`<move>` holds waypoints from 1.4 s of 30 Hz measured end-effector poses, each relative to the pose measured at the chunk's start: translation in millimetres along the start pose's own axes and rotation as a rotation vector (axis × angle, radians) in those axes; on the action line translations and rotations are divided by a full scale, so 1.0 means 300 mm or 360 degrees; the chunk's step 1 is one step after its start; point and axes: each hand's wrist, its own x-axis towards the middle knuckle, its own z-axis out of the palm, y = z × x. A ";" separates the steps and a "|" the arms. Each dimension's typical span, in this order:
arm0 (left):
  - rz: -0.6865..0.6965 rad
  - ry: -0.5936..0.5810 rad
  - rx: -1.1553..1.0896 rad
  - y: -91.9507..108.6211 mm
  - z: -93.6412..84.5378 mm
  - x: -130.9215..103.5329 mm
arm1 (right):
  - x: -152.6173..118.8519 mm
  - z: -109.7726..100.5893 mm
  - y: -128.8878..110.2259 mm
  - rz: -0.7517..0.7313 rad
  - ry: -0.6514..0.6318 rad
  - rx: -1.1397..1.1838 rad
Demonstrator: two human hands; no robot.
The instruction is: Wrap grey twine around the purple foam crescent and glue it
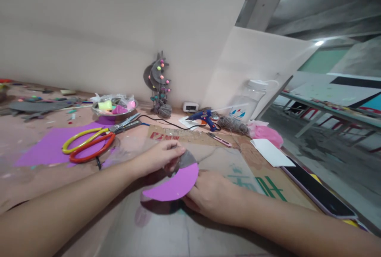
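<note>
Head view | left grip [171, 156] pinched the purple-and-gray crescent [178, 185] by its gray end, right grip [211, 197] had the outer edge | near side of glue gun [204, 119] | looked like edge-pressing tbh, next probably needed steady pinching

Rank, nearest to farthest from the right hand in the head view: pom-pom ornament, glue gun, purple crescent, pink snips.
1. Purple crescent: touching the right hand, on its left.
2. Pink snips: beyond the hand.
3. Glue gun: just behind the snips.
4. Pom-pom ornament: farther back, left, by the wall.
</note>
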 end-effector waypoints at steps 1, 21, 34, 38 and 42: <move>0.0019 -0.0026 0.0062 0.001 -0.010 -0.001 | -0.006 -0.009 -0.004 -0.0067 -0.0050 -0.0045; 0.0189 0.0177 0.0128 -0.019 0.038 -0.011 | 0.324 0.034 0.339 0.0764 0.0314 0.0989; 0.0149 0.0464 -0.0043 -0.029 0.017 0.002 | 0.032 -0.006 0.212 0.1092 0.0451 0.1385; 0.0129 0.0533 0.0004 -0.020 0.013 0.006 | 0.030 0.008 0.211 0.1141 0.0486 0.1561; 0.0118 0.0574 0.0159 -0.005 0.011 0.002 | 0.030 0.026 0.196 0.1306 0.0363 0.1859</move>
